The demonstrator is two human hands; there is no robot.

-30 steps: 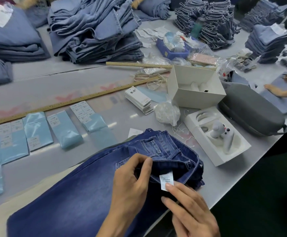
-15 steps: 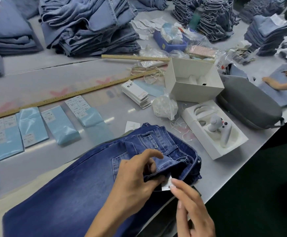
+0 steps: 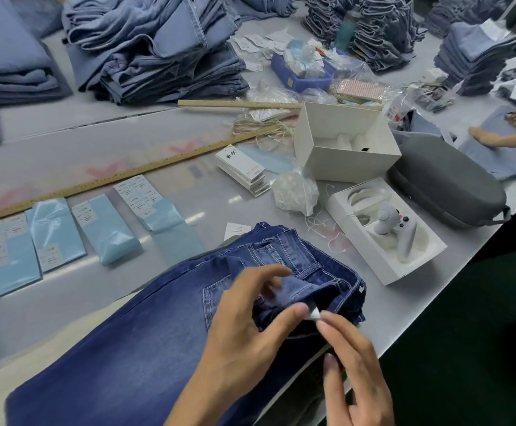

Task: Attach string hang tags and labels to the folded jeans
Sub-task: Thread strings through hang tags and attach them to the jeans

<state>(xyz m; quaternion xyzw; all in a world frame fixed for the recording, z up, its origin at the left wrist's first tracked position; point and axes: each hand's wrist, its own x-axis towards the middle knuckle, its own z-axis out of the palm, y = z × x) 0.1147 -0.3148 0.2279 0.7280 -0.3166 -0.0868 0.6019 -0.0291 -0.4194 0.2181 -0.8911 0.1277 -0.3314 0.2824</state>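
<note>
Grey table point(image 3: 66, 149), dark-blue jeans point(image 3: 121, 358), waistband folded.

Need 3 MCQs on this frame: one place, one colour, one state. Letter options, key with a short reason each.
1. Where does the white controller sit?
A. in the open white tray near the table's right edge
B. on the dark blue jeans
C. on the wooden ruler

2. What colour are the jeans under the hands?
A. black
B. dark blue
C. pale grey

3. What is the left hand doing?
A. lying flat on the table
B. gripping the folded waistband
C. holding the ruler

Key: 1 A, it rests in a moulded recess of the tray. 2 B, the denim is deep indigo, darker than the stacks behind. 3 B, thumb and fingers curl round the waistband while the right hand pinches the small white label.
</note>
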